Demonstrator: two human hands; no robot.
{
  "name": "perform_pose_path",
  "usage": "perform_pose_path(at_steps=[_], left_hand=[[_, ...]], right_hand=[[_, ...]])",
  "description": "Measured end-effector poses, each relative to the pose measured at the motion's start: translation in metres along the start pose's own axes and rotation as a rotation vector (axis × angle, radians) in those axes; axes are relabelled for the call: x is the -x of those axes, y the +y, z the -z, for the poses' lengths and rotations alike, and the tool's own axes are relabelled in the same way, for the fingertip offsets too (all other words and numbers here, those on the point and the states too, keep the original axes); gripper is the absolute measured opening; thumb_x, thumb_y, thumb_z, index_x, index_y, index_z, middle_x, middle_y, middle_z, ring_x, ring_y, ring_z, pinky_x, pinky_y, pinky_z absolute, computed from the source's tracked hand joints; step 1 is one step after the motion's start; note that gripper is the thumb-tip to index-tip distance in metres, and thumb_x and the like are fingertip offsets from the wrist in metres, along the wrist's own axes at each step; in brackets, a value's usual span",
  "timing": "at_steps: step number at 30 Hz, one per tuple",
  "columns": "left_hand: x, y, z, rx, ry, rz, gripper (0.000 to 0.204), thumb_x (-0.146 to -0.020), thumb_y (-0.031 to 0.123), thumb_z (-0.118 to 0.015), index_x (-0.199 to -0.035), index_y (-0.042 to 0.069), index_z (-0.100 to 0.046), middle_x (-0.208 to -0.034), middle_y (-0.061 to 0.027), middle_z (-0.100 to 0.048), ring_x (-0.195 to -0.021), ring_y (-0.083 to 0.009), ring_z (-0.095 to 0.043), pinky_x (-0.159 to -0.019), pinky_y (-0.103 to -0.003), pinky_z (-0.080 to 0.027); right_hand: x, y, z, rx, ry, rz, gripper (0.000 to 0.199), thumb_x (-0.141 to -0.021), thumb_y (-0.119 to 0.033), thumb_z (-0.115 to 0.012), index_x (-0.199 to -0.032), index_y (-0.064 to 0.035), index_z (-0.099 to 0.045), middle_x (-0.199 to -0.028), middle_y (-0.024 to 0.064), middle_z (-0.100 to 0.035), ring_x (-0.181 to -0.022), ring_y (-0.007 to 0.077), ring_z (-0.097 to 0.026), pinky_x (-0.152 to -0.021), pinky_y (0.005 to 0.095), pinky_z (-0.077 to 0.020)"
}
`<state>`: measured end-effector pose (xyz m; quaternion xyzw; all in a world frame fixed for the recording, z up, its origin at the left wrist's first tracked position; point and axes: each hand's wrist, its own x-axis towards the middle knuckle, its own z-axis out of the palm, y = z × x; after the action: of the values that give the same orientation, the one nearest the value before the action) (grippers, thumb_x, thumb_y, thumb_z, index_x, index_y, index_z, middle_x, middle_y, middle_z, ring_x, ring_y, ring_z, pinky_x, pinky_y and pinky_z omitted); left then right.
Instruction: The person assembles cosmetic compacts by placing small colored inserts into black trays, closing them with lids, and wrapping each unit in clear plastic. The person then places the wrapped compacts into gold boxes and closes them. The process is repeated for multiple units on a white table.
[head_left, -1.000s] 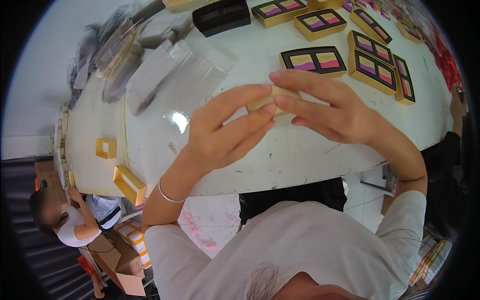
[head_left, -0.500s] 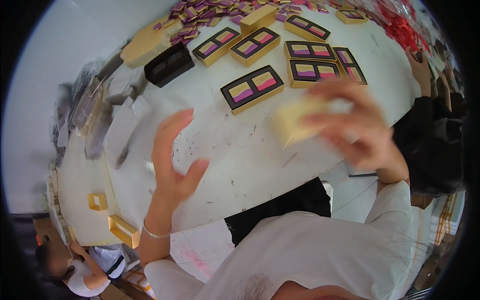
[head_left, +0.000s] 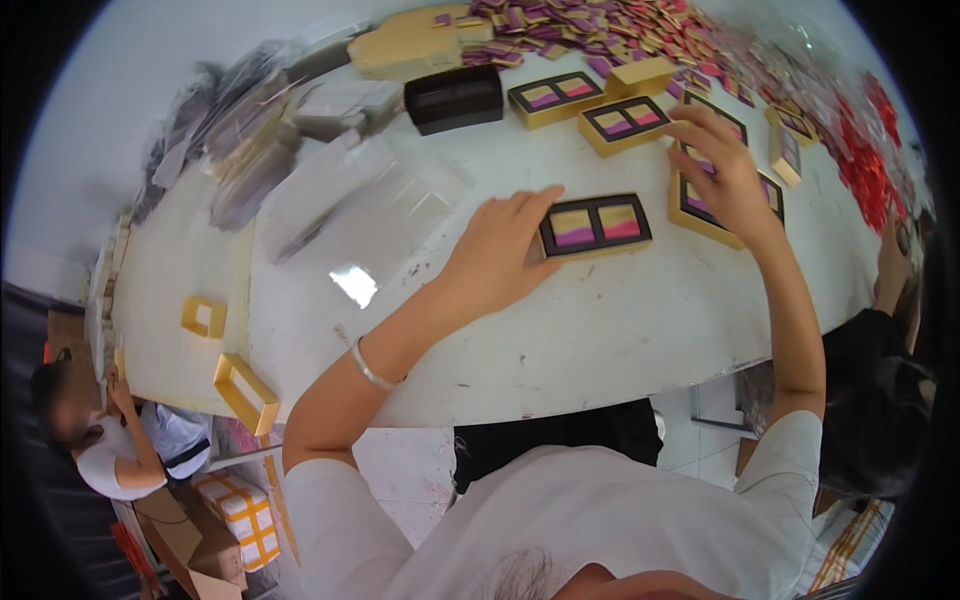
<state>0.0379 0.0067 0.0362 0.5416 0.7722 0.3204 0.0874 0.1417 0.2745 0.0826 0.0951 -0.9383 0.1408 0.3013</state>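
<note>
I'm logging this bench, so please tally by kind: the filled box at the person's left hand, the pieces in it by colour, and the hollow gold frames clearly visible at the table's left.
Filled box at the left hand: 1
Gold-and-purple piece: 1
Gold-and-pink piece: 1
Gold frames: 2
Total: 5

Here was the head camera, a wide fisheye, looking down and forward over the white tabletop [head_left: 500,345] from close by! The wearer's own white shirt [head_left: 620,510] sat along the lower edge.
</note>
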Motion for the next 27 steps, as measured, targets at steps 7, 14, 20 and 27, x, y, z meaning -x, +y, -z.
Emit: perform_pose_path(at_steps=[7, 14, 20, 27], left_hand=[[0.078, -0.006, 0.042, -0.210, 0.142, 0.090, 0.078, -0.069, 0.020, -0.077, -0.135, 0.009, -0.037, -0.130, -0.0140, -0.046, -0.117, -0.0338, -0.043, -0.099, -0.040, -0.035], [0.123, -0.054, 0.048, -0.619, 0.236, 0.390, 0.072, -0.077, 0.042, -0.067, -0.134, 0.008, -0.042, -0.143, -0.0223, -0.028, -0.133, -0.0425, -0.021, -0.103, -0.062, -0.019], [0.122, -0.060, 0.043, -0.646, 0.229, 0.383, 0.063, -0.081, 0.041, -0.064, -0.132, 0.010, -0.045, -0.143, -0.0220, -0.028, -0.133, -0.0411, -0.023, -0.102, -0.059, -0.022], [0.103, -0.048, 0.056, -0.661, 0.329, 0.401, 0.058, -0.071, 0.033, -0.074, -0.121, 0.013, -0.053, -0.131, -0.0176, -0.041, -0.118, -0.0320, -0.039, -0.096, -0.046, -0.027]], right_hand=[[-0.068, -0.057, -0.109, -0.202, -0.195, 0.261, 0.028, -0.082, -0.013, -0.065, -0.107, -0.0011, -0.059, -0.112, 0.0143, -0.057, -0.101, 0.0307, -0.056, -0.081, 0.0351, -0.0473], [-0.122, -0.094, -0.179, -0.642, -0.558, -0.336, 0.042, -0.075, -0.034, -0.069, -0.084, 0.0068, -0.063, -0.081, 0.0187, -0.062, -0.079, 0.0281, -0.061, -0.065, 0.0372, -0.0477], [-0.128, -0.116, -0.174, -0.796, -0.663, -0.533, 0.041, -0.074, -0.032, -0.072, -0.086, 0.0062, -0.064, -0.076, 0.0090, -0.059, -0.071, 0.0169, -0.052, -0.061, 0.0282, -0.0421], [-0.129, -0.116, -0.184, -0.622, -0.628, -0.548, 0.045, -0.073, -0.032, -0.072, -0.100, 0.0021, -0.060, -0.088, 0.0111, -0.058, -0.077, 0.0190, -0.053, -0.067, 0.0293, -0.0431]])
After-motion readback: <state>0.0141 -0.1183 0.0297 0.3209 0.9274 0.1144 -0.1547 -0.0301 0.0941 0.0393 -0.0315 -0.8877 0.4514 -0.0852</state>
